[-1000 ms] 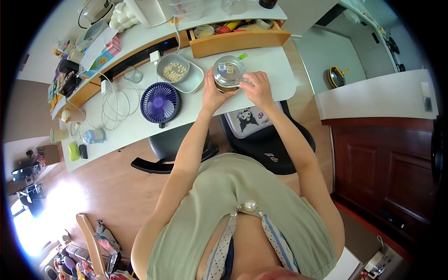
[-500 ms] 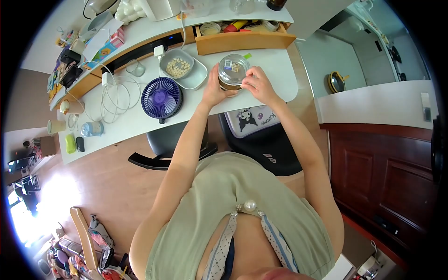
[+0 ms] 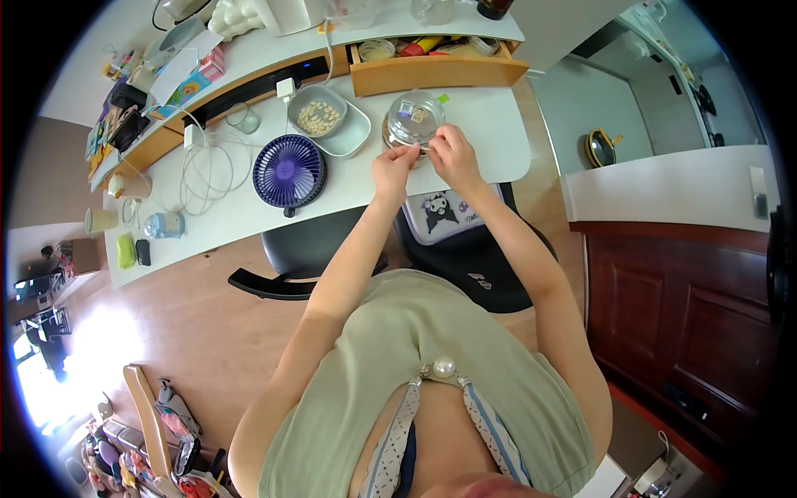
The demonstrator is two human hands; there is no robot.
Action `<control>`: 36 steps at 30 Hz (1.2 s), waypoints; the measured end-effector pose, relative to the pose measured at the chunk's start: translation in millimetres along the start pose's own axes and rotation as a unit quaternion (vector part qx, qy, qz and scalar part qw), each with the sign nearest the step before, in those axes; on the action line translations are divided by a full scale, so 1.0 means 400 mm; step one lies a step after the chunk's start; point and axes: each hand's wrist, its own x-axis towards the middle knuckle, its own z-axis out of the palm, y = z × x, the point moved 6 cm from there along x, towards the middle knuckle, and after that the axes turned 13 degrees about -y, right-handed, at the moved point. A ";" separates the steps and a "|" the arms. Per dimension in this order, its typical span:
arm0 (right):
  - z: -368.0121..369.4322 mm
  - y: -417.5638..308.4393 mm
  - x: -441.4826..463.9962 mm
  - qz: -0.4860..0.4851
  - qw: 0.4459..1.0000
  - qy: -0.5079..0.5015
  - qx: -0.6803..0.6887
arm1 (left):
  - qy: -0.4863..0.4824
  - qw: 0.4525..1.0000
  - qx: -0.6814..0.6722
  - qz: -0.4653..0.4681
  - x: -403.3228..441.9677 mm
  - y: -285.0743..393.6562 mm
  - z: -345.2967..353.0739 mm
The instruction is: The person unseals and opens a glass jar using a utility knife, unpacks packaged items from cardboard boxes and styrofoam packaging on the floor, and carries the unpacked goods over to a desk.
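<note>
A clear round jar with a transparent lid stands on the white desk, with small labels on its top and a bright green tab behind it. Both hands are at the jar's near side. My left hand has its fingers pinched together at the front edge of the lid. Close beside it, my right hand is also closed in a pinch at the rim. What lies between the fingertips is too small to make out. Brownish contents show faintly under the lid, mostly hidden by the hands.
Left of the jar are a grey bowl of pale nuts, a white tray, a purple fan and looped white cables. An open wooden drawer juts out behind. Two dark chairs stand at the desk's front edge.
My left hand has left the jar's left side and come to the front of the lid, its fingers now pinched near my right hand. The camera view has shifted slightly.
</note>
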 end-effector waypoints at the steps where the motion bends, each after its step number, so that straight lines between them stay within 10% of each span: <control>1: 0.000 0.000 0.002 0.005 1.000 0.013 0.012 | -0.007 0.998 -0.062 -0.025 -0.004 0.001 0.014; 18: -0.003 0.017 0.021 0.017 0.999 -0.027 -0.015 | -0.055 0.957 -0.275 -0.079 -0.020 -0.059 0.082; 25: -0.041 -0.031 0.026 -0.111 0.986 0.039 -0.113 | -0.046 0.984 -0.172 -0.026 -0.004 -0.062 0.040; 36: -0.016 -0.015 0.064 -0.050 0.990 -0.072 -0.109 | 0.028 0.983 0.149 0.104 0.019 -0.045 0.020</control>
